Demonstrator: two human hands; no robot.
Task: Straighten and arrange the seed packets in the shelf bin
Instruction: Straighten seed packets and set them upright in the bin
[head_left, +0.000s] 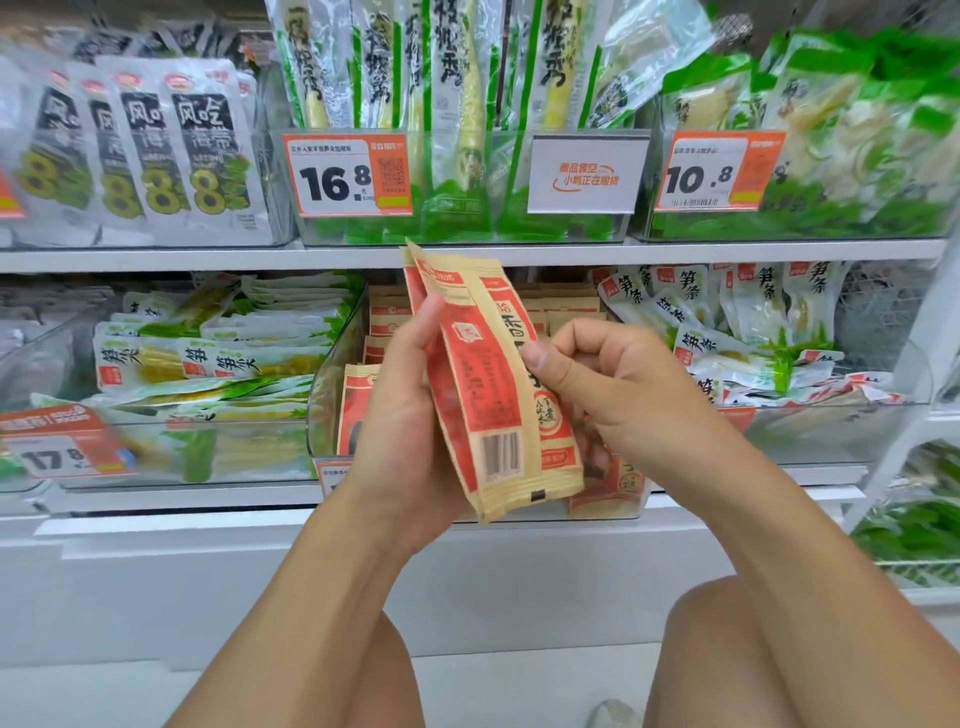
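Note:
A small stack of tan and red seed packets (483, 374) is held upright in front of the lower shelf. My left hand (410, 410) grips the stack from the left, thumb across its front. My right hand (618, 384) has curled fingers at the stack's right edge, the thumb touching the front packet. Behind them stands the clear shelf bin (324, 395), with more of the same packets (387, 317) standing in rows, some leaning.
Clear bins of green and white bamboo-shoot packs flank it at left (218, 358) and right (769, 332). The upper shelf (208, 257) carries taller packs and orange price tags (345, 174). My bare knees are below, near the white shelf base.

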